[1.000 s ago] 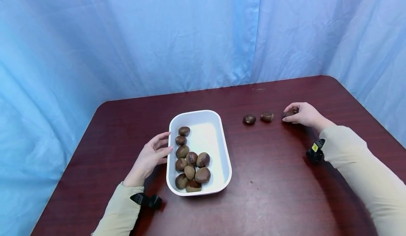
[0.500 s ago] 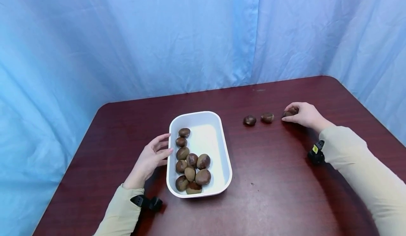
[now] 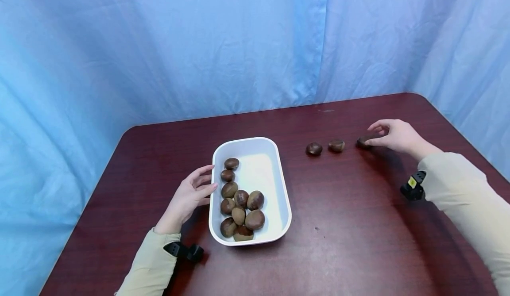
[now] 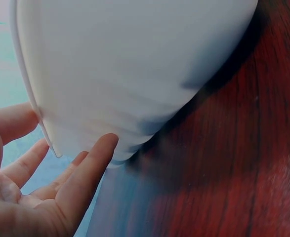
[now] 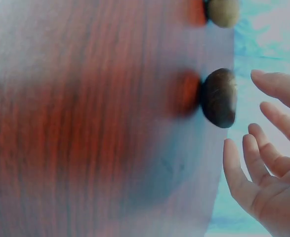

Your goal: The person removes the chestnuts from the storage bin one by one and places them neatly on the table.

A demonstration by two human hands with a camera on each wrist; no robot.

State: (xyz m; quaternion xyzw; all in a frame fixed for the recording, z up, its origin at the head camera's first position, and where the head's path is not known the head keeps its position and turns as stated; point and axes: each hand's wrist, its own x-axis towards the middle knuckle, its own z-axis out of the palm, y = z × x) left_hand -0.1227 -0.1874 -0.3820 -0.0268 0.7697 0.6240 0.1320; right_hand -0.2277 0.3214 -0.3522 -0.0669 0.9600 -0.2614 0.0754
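A white tray [image 3: 259, 172] stands mid-table with several brown chestnuts [image 3: 255, 220] along its left and near side. My left hand [image 3: 186, 201] rests against the tray's left side, thumb at the rim and relaxed fingers along the outer wall. On the right, three chestnuts form a row: one [image 3: 314, 149] nearest the tray, a second [image 3: 336, 145] beside it, and a third [image 3: 361, 143] at the right end. Just right of that last one, my right hand [image 3: 400, 136] has its fingers spread. The right wrist view shows a gap between those fingers and the chestnut [image 5: 220, 98].
The dark red wooden table [image 3: 326, 260] has a rounded far edge. Behind it and along the left hang light blue curtains [image 3: 223, 48]. Each wrist carries a small black camera, one [image 3: 412, 187] at the right sleeve.
My right hand has let go of the right-end chestnut and drawn back to the right, its fingers opening. That chestnut stays on the table in the row. The left hand and tray have not moved.
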